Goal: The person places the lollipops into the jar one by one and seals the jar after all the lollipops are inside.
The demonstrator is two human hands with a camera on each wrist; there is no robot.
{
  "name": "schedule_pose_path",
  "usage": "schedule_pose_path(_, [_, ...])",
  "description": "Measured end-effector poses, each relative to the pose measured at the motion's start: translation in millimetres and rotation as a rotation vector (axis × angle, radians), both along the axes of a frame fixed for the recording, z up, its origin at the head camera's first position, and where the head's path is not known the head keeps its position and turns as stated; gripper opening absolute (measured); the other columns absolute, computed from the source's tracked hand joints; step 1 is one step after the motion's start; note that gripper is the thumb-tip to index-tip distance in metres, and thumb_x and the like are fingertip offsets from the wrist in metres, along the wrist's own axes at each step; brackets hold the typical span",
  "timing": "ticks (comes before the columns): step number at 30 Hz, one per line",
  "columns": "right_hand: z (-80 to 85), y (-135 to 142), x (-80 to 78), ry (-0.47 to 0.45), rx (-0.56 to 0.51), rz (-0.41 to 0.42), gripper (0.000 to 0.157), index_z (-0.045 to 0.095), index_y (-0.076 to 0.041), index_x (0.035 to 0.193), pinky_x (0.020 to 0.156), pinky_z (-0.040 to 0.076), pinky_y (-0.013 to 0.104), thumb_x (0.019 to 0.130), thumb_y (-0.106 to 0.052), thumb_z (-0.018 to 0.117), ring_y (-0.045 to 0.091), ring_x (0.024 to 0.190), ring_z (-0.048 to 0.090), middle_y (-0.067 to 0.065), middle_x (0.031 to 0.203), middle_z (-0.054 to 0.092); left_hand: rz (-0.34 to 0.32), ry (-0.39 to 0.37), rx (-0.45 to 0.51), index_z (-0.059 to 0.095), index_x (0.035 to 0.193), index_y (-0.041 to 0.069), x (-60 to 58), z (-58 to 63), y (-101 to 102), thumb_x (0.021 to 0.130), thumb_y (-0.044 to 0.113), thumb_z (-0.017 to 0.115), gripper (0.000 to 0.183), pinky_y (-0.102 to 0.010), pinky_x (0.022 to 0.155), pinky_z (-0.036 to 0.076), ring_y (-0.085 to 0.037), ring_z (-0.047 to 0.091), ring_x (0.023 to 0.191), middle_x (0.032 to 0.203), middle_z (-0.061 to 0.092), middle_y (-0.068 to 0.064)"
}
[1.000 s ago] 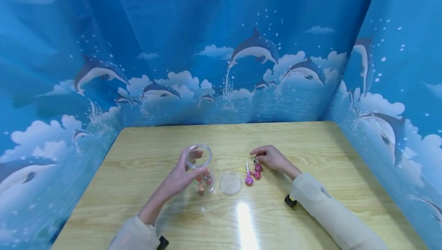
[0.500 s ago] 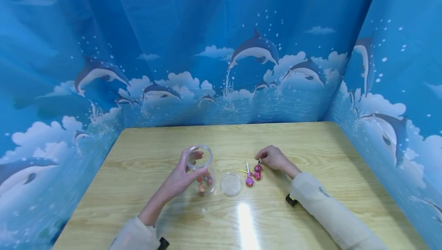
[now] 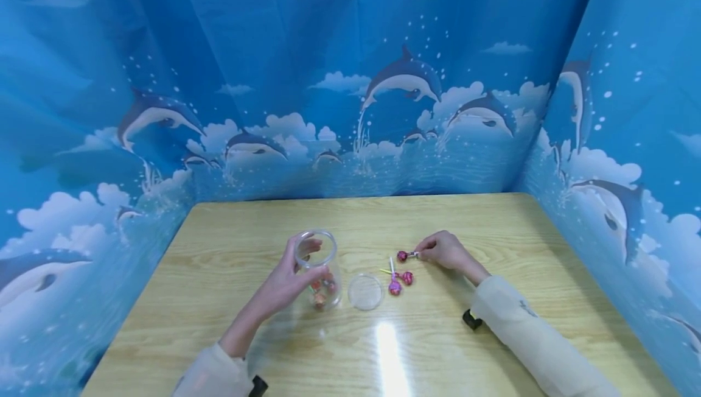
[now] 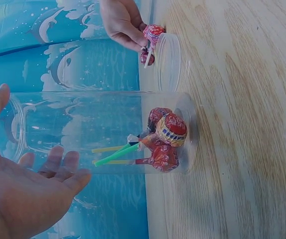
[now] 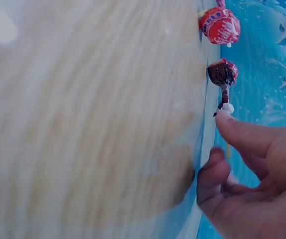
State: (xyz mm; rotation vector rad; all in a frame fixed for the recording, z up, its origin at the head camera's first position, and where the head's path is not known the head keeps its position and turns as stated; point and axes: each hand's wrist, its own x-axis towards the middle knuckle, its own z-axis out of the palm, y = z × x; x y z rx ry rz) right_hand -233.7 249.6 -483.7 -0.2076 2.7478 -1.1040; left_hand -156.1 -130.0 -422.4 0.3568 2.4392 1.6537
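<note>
My left hand (image 3: pixel 285 275) grips a tall clear jar (image 4: pixel 83 112), which stands upright without a lid. At its bottom several wrapped lollipops (image 4: pixel 172 130) lie with yellow and green sticks. My right hand (image 3: pixel 445 251) pinches the stick end of a dark red lollipop (image 3: pixel 402 256); its wrapped head points left, away from the fingers. In the right wrist view the thumb (image 5: pixel 232 127) presses at the twisted wrapper of this lollipop. Just in front lie a purple-pink lollipop (image 3: pixel 395 288) and a red lollipop (image 3: pixel 408 277), their sticks crossing.
A round clear lid (image 3: pixel 366 291) lies flat between the jar and the loose lollipops. The wooden table (image 3: pixel 246 220) is bordered at the back and sides by a blue dolphin-print curtain (image 3: pixel 328 50). Light glares off the table's front part.
My right hand has pinched the dark red lollipop and shifted right, separating it from the other two and swinging its head round to the left. The left hand and jar have stayed put.
</note>
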Motion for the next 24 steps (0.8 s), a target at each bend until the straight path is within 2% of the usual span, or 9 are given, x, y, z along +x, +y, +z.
schedule_pose_path(3, [-0.8,3,0.0,-0.044,-0.052,-0.05,0.011,0.081,-0.004,0.102,0.077,0.056,0.038,0.094,-0.007,0.075,0.02,0.084,0.067,0.01,0.099,0.077,0.0,0.002,-0.001,0.028,0.156,0.022,0.1,0.3,0,0.094,0.033,0.076,0.08,-0.066,0.113,0.032,-0.041,0.045,0.14,0.153,0.049,-0.013])
schedule_pose_path(7, [0.9,7,1.1,-0.152,-0.216,-0.13,0.019,0.078,-0.001,0.111,0.059,0.049,0.028,0.097,-0.012,0.073,0.014,0.067,0.057,0.01,0.091,0.074,-0.001,-0.002,0.013,0.028,0.156,0.021,-0.2,0.5,0,0.093,0.033,0.077,0.08,-0.066,0.114,0.032,-0.041,0.045,0.14,0.153,0.049,-0.013])
schedule_pose_path(9, [3.7,8,2.4,-0.186,-0.306,-0.15,0.023,0.076,0.002,0.115,0.058,0.049,0.028,0.097,-0.014,0.073,0.013,0.065,0.057,0.012,0.09,0.074,-0.001,-0.005,0.019,0.028,0.156,0.021,-0.1,0.5,0,0.093,0.034,0.077,0.081,-0.065,0.115,0.031,-0.041,0.044,0.141,0.153,0.049,-0.013])
schedule_pose_path(16, [26.7,8,12.6,-0.245,-0.564,-0.149,0.035,0.068,0.01,0.124,0.076,0.059,0.033,0.098,-0.013,0.072,0.015,0.077,0.066,0.019,0.098,0.072,0.001,-0.005,0.021,0.027,0.156,0.021,0.1,0.4,0,0.093,0.033,0.077,0.081,-0.065,0.115,0.031,-0.041,0.045,0.141,0.153,0.049,-0.012])
schedule_pose_path(20, [43.3,5,18.9,-0.266,-0.693,-0.161,0.03,0.067,0.01,0.123,0.073,0.058,0.026,0.099,-0.009,0.07,0.011,0.074,0.064,0.01,0.092,0.072,-0.004,0.007,0.021,0.027,0.156,0.019,0.0,-0.1,0,0.094,0.031,0.076,0.08,-0.066,0.114,0.031,-0.042,0.045,0.14,0.153,0.049,-0.014])
schedule_pose_path(24, [57.5,0,23.6,-0.257,-0.806,-0.139,0.016,0.073,0.005,0.112,0.068,0.056,0.02,0.099,-0.004,0.068,0.009,0.072,0.063,0.006,0.088,0.071,-0.014,0.015,0.032,0.028,0.156,0.017,-0.3,0.0,-1,0.095,0.03,0.075,0.079,-0.067,0.116,0.028,-0.043,0.043,0.141,0.154,0.048,-0.016])
